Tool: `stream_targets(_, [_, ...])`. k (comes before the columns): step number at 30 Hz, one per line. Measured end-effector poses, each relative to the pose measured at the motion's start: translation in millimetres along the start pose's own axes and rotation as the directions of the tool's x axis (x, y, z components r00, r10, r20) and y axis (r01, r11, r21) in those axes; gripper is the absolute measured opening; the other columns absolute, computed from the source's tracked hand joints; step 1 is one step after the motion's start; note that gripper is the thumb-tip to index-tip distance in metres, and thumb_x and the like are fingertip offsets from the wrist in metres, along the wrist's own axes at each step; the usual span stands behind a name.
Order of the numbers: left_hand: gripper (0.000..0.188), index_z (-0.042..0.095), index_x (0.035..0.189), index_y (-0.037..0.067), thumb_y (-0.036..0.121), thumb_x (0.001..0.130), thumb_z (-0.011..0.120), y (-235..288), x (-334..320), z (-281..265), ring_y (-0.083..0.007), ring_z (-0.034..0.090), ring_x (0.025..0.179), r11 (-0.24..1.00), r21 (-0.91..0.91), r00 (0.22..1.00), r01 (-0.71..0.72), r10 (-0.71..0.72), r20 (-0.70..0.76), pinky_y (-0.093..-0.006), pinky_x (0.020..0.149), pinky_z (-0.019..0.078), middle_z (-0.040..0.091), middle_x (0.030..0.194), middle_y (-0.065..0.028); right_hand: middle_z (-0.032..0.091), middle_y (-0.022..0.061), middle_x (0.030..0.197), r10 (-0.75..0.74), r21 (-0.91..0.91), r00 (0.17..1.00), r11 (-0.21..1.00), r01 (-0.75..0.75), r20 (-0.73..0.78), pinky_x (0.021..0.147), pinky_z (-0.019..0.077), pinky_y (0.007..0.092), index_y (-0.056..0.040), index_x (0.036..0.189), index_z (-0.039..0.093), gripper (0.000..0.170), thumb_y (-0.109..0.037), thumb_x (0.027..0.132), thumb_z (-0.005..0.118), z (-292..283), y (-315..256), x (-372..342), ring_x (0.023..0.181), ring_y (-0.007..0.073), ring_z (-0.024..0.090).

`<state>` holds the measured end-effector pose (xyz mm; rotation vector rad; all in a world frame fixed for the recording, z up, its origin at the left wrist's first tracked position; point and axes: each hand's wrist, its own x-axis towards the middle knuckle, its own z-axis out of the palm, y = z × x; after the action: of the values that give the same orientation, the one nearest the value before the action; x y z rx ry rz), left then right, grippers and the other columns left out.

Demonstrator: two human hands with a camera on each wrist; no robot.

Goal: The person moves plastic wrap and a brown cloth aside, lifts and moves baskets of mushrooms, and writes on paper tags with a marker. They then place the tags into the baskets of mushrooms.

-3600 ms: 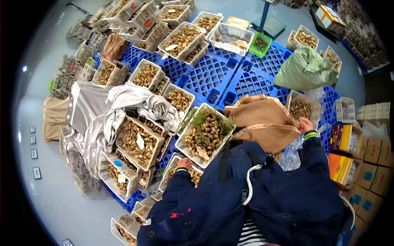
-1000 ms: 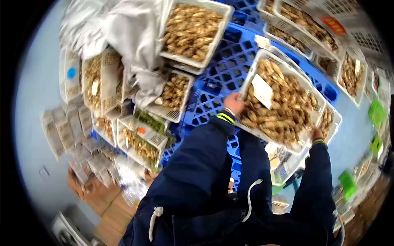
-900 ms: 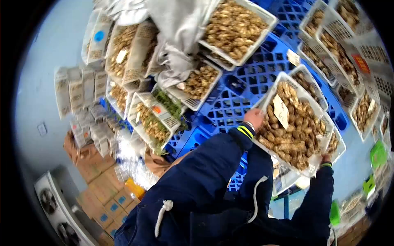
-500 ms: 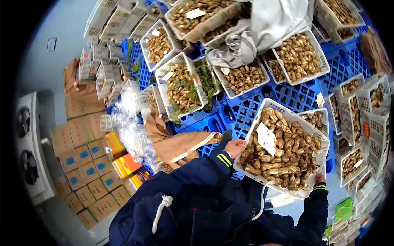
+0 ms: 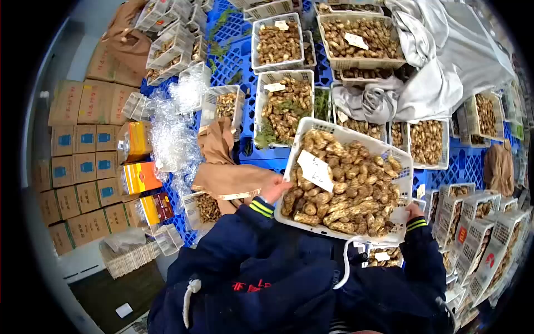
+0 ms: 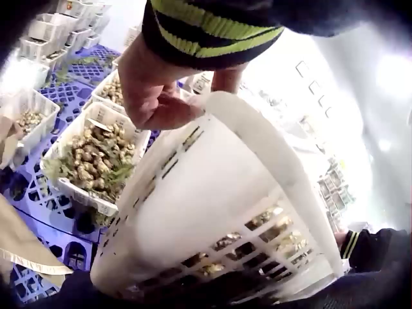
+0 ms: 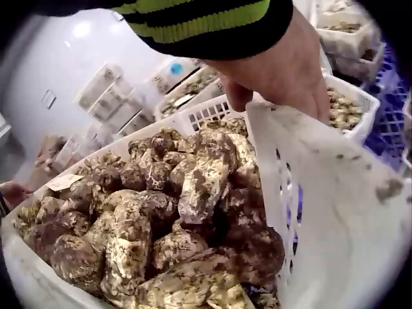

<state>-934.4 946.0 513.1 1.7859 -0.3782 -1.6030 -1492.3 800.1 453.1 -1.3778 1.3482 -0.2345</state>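
A white perforated plastic crate [image 5: 347, 235] full of brown, knobbly mushrooms [image 5: 356, 189] is held in front of the body, tilted in the head view. My left hand [image 5: 274, 189] grips its left side; the left wrist view shows the fingers bent over the rim, with the crate's wall [image 6: 187, 219] below. On the opposite side, my right hand [image 5: 413, 211] holds the rim, thumb inside and fingers outside the end wall [image 7: 341, 199] in the right wrist view. A handwritten white card [image 5: 315, 171] lies on the mushrooms. The crate's underside is hidden.
Beyond the crate, a mushroom crate with green fern [image 5: 283, 108] stands on blue pallets [image 5: 266, 158]. Brown cloth [image 5: 231, 181] and clear plastic wrap [image 5: 172, 125] lie left, near cardboard boxes [image 5: 83, 172]. Grey cloth [image 5: 439, 83] covers crates at right; stacked crates [image 5: 473, 234] stand at lower right.
At first my hands were apart, without this crate; later both hold its rim. The body has since turned with it, bringing the ferny crate, brown cloth and cardboard boxes up ahead and left.
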Motion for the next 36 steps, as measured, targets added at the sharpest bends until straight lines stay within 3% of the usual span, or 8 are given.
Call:
stream_targets(3, [0.022, 0.055, 0.074, 0.003, 0.021, 0.070, 0.065, 20, -35, -35, -0.0065, 0.044, 0.055, 0.998, -0.035, 0.991, 0.054, -0.057, -0.118, -0.0208, 0.051, 0.0367, 0.050, 0.062, 0.0022, 0.058, 0.0104, 0.065, 0.353, 0.314, 0.912, 0.859, -0.404, 0.207, 0.057, 0.0425, 0.0305, -0.0012, 0.078, 0.057, 0.017, -0.011, 0.065, 0.051, 14, -14, 65, 0.063, 0.0223, 0.055])
stream_targets(9, [0.012, 0.057, 0.081, 0.002, 0.013, 0.077, 0.057, 14, -51, -115, -0.0073, 0.051, 0.057, 0.983, -0.174, 0.991, 0.052, -0.071, -0.110, -0.0209, 0.051, 0.0413, 0.056, 0.068, -0.0001, 0.058, 0.0083, 0.065, -0.053, -0.317, 0.979, 0.942, 0.114, 0.195, 0.058, 0.0450, 0.0348, -0.0098, 0.067, 0.059, 0.005, -0.009, 0.066, 0.054, 64, -52, 171, 0.066, 0.0264, 0.057])
stream_targets(13, [0.012, 0.055, 0.071, 0.005, 0.015, 0.073, 0.062, 2, -19, -166, -0.0029, 0.043, 0.055, 0.976, -0.187, 0.981, 0.108, -0.136, -0.140, -0.0178, 0.050, 0.0345, 0.051, 0.063, 0.0053, 0.055, 0.0065, 0.059, -0.316, -0.742, 0.857, 0.432, 0.512, 0.408, 0.051, 0.0426, 0.0326, -0.0094, 0.068, 0.059, 0.006, -0.010, 0.063, 0.055, 110, -204, 199, 0.055, 0.0234, 0.055])
stream_targets(17, [0.009, 0.055, 0.070, 0.005, 0.009, 0.072, 0.063, -4, 75, -231, -0.0038, 0.044, 0.054, 0.980, -0.195, 0.991, 0.035, -0.059, -0.120, -0.0198, 0.049, 0.0373, 0.052, 0.063, 0.0043, 0.058, 0.0074, 0.060, 0.033, -0.808, 0.840, 0.300, 0.508, 0.541, 0.051, 0.0437, 0.0347, -0.0129, 0.070, 0.062, 0.009, -0.016, 0.066, 0.055, 155, -248, 292, 0.058, 0.0261, 0.057])
stream_targets(21, [0.008, 0.058, 0.070, 0.004, 0.009, 0.072, 0.063, 100, 149, -283, -0.0054, 0.047, 0.054, 0.975, -0.177, 0.986, 0.132, -0.148, -0.078, -0.0206, 0.050, 0.0390, 0.054, 0.062, 0.0028, 0.055, 0.0090, 0.052, 0.546, -0.712, 0.838, 0.581, -0.394, -0.019, 0.046, 0.0390, 0.0354, -0.0086, 0.058, 0.057, 0.012, -0.019, 0.063, 0.058, 174, -227, 416, 0.050, 0.0232, 0.053])
stream_targets(25, [0.011, 0.061, 0.077, 0.002, 0.012, 0.072, 0.062, 140, 255, -339, -0.0065, 0.052, 0.061, 0.982, -0.187, 1.000, -0.017, 0.012, -0.027, -0.0208, 0.056, 0.0416, 0.058, 0.069, -0.0007, 0.056, 0.0149, 0.062, 0.030, -0.769, 0.881, 0.503, 0.395, 0.472, 0.058, 0.0434, 0.0383, -0.0100, 0.068, 0.057, 0.008, -0.016, 0.063, 0.056, 207, -389, 468, 0.063, 0.0341, 0.055])
stream_targets(29, [0.011, 0.060, 0.080, 0.002, 0.009, 0.072, 0.062, 204, 371, -374, -0.0071, 0.048, 0.057, 0.939, 0.328, 0.959, -0.105, 0.182, -0.216, -0.0214, 0.053, 0.0391, 0.057, 0.066, 0.0005, 0.057, 0.0136, 0.065, -0.040, -0.867, 0.991, 0.481, 0.130, 0.127, 0.058, 0.0437, 0.0359, -0.0094, 0.067, 0.056, 0.012, -0.008, 0.056, 0.060, 225, -418, 579, 0.067, 0.0303, 0.056])
stream_targets(36, [0.036, 0.048, 0.103, -0.001, -0.005, 0.069, 0.057, 232, 523, -376, -0.0121, 0.053, 0.081, 0.940, 0.017, 0.922, -0.340, 0.337, -0.190, -0.0245, 0.071, 0.0423, 0.056, 0.090, -0.0039, 0.054, 0.0047, 0.079, 0.000, 0.353, 0.986, 0.934, 0.061, -0.169, 0.054, 0.0405, 0.0226, 0.0044, 0.109, 0.049, 0.040, 0.004, 0.069, 0.048, 283, -433, 682, 0.058, 0.0118, 0.048])
